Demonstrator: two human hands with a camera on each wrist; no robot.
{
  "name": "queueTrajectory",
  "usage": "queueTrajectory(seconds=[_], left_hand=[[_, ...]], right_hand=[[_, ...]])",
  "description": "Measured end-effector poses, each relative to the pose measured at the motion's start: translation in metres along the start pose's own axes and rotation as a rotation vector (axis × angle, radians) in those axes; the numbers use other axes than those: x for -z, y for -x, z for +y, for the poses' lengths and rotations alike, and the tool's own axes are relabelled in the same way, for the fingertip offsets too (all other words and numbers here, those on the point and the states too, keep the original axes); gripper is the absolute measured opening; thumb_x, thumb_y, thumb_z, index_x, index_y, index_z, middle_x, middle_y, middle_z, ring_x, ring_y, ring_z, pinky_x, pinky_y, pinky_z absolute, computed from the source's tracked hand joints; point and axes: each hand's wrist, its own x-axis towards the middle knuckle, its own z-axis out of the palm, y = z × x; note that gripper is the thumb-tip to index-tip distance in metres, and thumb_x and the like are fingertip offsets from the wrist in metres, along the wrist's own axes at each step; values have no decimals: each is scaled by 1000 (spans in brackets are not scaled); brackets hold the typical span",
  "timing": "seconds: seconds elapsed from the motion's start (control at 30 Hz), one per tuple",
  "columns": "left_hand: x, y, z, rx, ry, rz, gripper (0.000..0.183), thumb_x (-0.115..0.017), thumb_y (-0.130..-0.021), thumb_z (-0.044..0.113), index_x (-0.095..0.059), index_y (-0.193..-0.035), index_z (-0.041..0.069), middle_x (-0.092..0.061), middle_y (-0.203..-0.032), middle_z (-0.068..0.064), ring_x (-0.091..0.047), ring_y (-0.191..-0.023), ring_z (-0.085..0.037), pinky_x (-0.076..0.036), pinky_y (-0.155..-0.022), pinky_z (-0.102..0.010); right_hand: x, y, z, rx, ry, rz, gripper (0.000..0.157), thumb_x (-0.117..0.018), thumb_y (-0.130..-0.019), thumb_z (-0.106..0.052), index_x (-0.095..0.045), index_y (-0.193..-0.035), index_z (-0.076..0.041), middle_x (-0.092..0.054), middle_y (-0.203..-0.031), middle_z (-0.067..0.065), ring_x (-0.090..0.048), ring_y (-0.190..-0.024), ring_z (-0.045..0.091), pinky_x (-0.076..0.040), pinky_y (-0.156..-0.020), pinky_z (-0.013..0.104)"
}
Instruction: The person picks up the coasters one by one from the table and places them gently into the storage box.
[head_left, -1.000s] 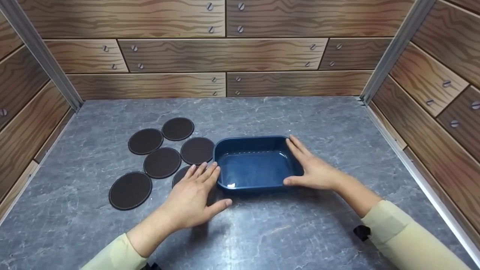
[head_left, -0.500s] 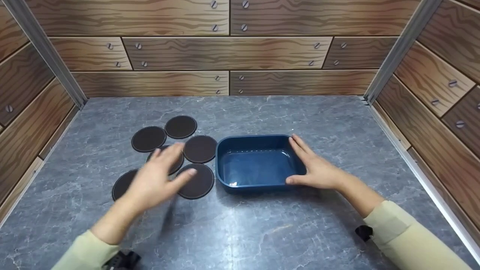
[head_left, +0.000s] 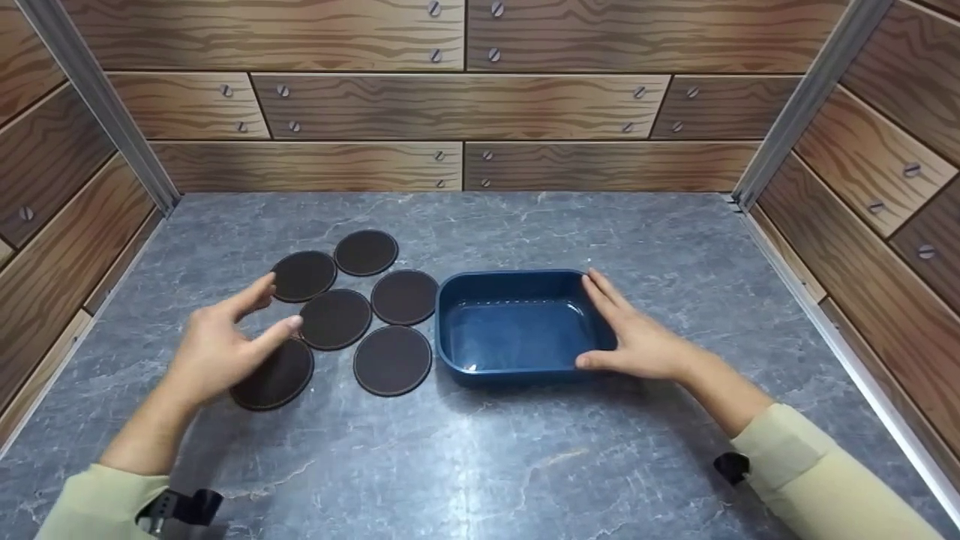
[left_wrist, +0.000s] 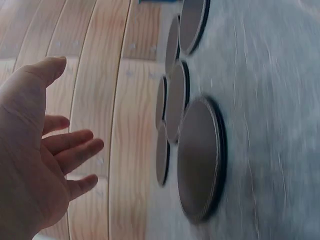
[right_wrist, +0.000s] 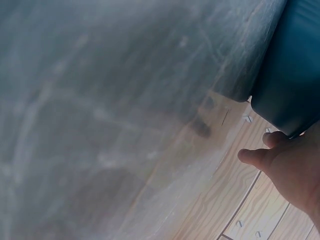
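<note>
Several round black coasters with stitched edges lie flat on the left. My left hand [head_left: 217, 349] is spread above the nearest left coaster [head_left: 274, 379], partly covering it in the head view, with nothing between thumb and fingers. In the left wrist view, the left hand [left_wrist: 45, 145] appears beside the coasters, fingers loosely bent. A blue rectangular container [head_left: 517, 334] with rounded corners stands upright, nothing inside it. At its right end rests my right hand [head_left: 637, 341], thumb by the near rim and fingers extended along the far right corner.
A middle coaster [head_left: 336, 319] and a front coaster [head_left: 392, 360] lie between the left hand and the container. The grey marbled tabletop [head_left: 525, 457] is enclosed by wood-patterned walls [head_left: 465, 105] at the back and both sides.
My left hand has left the container's left side and moved leftward across the coasters to the nearest left one. The right hand stays at the container, which keeps its place.
</note>
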Motion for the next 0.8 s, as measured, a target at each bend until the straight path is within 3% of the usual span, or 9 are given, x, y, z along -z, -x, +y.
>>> queueTrajectory(seconds=[0.1, 0.23, 0.3, 0.47, 0.63, 0.8], left_hand=[[7, 0, -14, 35, 7, -8, 74, -84, -93, 37, -56, -154, 5, -72, -130, -19, -69, -120, -42, -49, -104, -56], [12, 3, -35, 82, 12, -62, 77, -84, -93, 37, -54, -155, 3, -71, -132, -19, -68, -121, -40, -48, -98, -30], [13, 5, -46, 109, 35, -110, 79, -84, -94, 37, -51, -156, 1, -69, -135, -22, -66, -124, -42, -48, -100, -30], [12, 14, -69, 174, 95, -243, 87, -85, -92, 35, -44, -158, -4, -60, -144, -31, -58, -131, -50, -44, -109, -63], [7, 19, -83, 167, 72, -305, 90, -90, -87, 34, -47, -155, -6, -52, -150, -33, -47, -139, -52, -34, -114, -67], [4, 19, -86, 162, 16, -381, 95, -93, -82, 38, -49, -155, -4, -43, -154, -32, -32, -142, -58, -28, -111, -77]], right_hand=[[0, 2, 1, 3, -5, 8, 122, -82, -89, -54, -2, -172, -15, 7, -178, 8, -16, -159, 44, -31, -118, 68], [0, 3, 2, 9, -10, 12, 122, -83, -89, -52, -2, -172, -13, 5, -178, 11, -15, -159, 43, -31, -119, 68], [0, 3, 2, 7, -8, 13, 122, -83, -89, -52, -3, -172, -13, 5, -178, 11, -16, -159, 44, -31, -119, 67], [0, 2, 2, -5, -10, 1, 122, -82, -89, -54, -2, -172, -16, 6, -178, 8, -17, -159, 43, -31, -119, 68], [0, 1, 1, -8, -12, -5, 122, -82, -89, -56, -1, -172, -18, 7, -178, 6, -19, -158, 44, -32, -118, 68], [0, 1, 1, -2, -14, -2, 122, -82, -89, -55, -2, -172, -17, 7, -178, 6, -18, -158, 43, -32, -119, 67]])
